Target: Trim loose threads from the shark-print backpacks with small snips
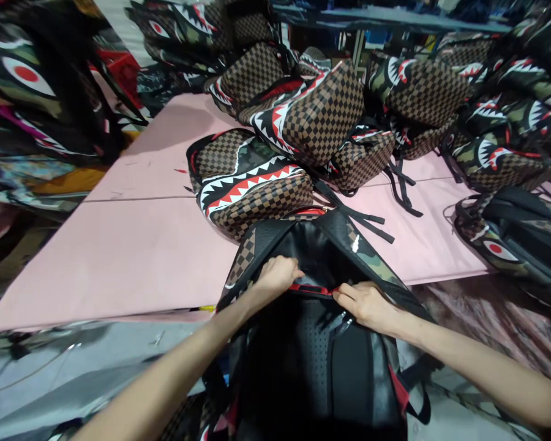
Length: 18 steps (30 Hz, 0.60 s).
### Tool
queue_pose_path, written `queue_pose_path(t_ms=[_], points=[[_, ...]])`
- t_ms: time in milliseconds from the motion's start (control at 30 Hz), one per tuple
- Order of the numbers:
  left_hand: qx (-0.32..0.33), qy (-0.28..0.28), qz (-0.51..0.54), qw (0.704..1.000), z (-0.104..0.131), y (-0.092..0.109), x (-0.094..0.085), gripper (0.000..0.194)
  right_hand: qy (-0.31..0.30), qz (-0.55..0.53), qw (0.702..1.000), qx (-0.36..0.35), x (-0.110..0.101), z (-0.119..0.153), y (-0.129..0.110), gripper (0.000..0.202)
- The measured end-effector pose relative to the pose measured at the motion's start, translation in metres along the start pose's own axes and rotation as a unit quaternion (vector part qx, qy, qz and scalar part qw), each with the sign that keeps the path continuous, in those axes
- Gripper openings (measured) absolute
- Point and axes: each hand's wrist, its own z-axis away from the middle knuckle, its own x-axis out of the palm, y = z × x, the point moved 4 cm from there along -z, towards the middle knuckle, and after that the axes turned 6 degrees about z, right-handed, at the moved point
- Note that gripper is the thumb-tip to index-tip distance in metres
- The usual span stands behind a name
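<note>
A black backpack [303, 367] with checkered and camouflage panels stands against the table edge, its main compartment gaping and its padded back towards me. My left hand [279, 273] is closed on the left part of the opening's red-trimmed edge. On the right part of that same edge, my right hand [365, 304] pinches the trim between thumb and fingers. Between the hands runs a short stretch of red trim [313, 289] with a black strip on it. Zipper pulls [344, 321] hang just below my right hand. The bottom of the compartment is dark.
A pink-topped table [133, 245] lies ahead. Brown checkered backpacks with shark-mouth prints [257, 190] are piled on it, loose black straps [367, 220] trailing. Another backpack [514, 245] lies at the right edge. At the left hangs a camouflage backpack with a red eye [27, 76].
</note>
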Motion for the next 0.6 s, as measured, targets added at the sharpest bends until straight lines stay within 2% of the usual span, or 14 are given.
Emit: queue_pose_path(t_ms=[100,167,333,400,467,600], points=[[0.017,0.003,-0.001,1.0,0.011,0.001,0.018,0.025,0.022,-0.034,0.999,0.031,0.015,0.014,0.007,0.03],[0.047,0.013,0.0,0.999,0.009,0.006,0.022,0.023,0.018,-0.076,0.995,0.059,0.023,0.016,0.013,0.027],[0.135,0.035,-0.023,0.99,-0.014,0.027,0.01,0.04,-0.002,-0.127,0.989,0.078,0.03,0.01,0.026,0.026],[0.172,0.032,-0.037,0.984,-0.022,0.038,0.007,0.041,-0.014,-0.135,0.988,0.078,0.033,0.01,0.027,0.026],[0.206,0.024,-0.05,0.977,-0.029,0.048,0.007,0.035,-0.025,-0.135,0.987,0.078,0.036,0.01,0.028,0.026],[0.247,0.013,-0.057,0.967,-0.039,0.059,0.012,0.011,-0.031,-0.11,0.991,0.065,0.041,0.011,0.028,0.025]])
